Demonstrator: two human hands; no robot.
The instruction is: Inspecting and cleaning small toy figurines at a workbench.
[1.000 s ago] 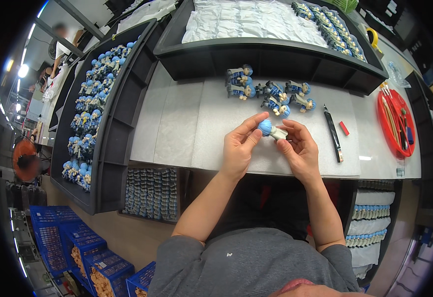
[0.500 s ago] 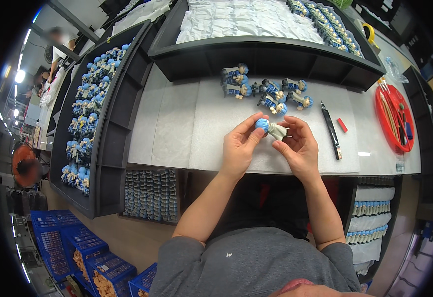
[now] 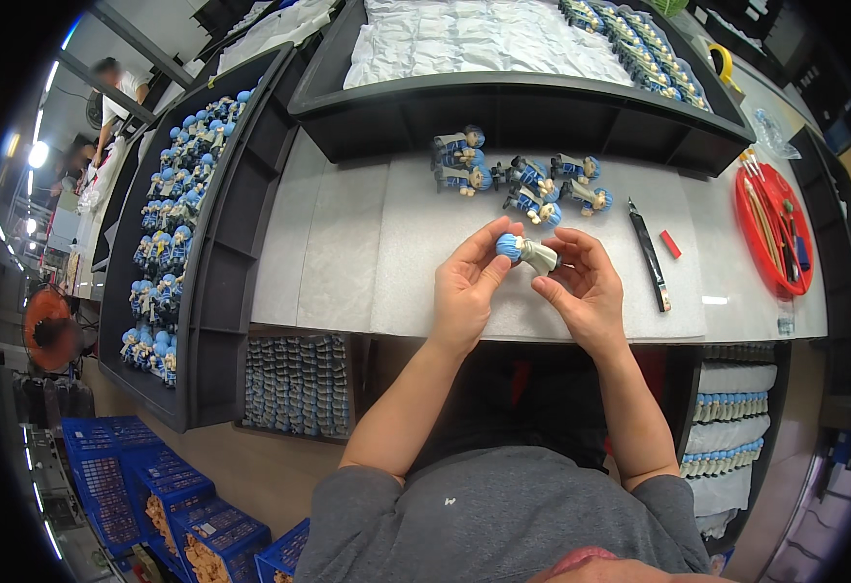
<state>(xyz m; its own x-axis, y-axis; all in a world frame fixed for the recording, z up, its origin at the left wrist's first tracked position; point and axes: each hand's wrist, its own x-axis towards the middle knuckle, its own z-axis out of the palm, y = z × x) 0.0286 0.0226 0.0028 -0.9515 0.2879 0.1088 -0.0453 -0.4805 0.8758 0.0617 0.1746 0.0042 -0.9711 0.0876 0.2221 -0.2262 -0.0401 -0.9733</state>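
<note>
A small figurine (image 3: pixel 539 256) with blue hair and a pale grey-green cape lies sideways between my hands, above the white worktop. My left hand (image 3: pixel 464 296) pinches its head between thumb and fingers. At the lower end, my right hand (image 3: pixel 589 296) has its curled fingers on the figurine's base; its fingertips are partly hidden. Several similar blue-haired figurines (image 3: pixel 532 178) lie on the table just beyond my hands. To the right of them are a black pen-like tool (image 3: pixel 649 255) and a small red cap (image 3: pixel 671 244).
A black tray (image 3: pixel 532 119) with white wrapping sheets (image 3: pixel 474 44) and rows of figurines stands at the back. On the left is another black tray (image 3: pixel 213 291) full of figurines. A red dish (image 3: pixel 748 233) of brushes sits at right. Blue crates (image 3: pixel 90 476) stand on the floor.
The figurine has turned a little in my fingers and shifted slightly left, its cape now showing more broadly. Both hands have moved only slightly. A person in the far left background has straightened up.
</note>
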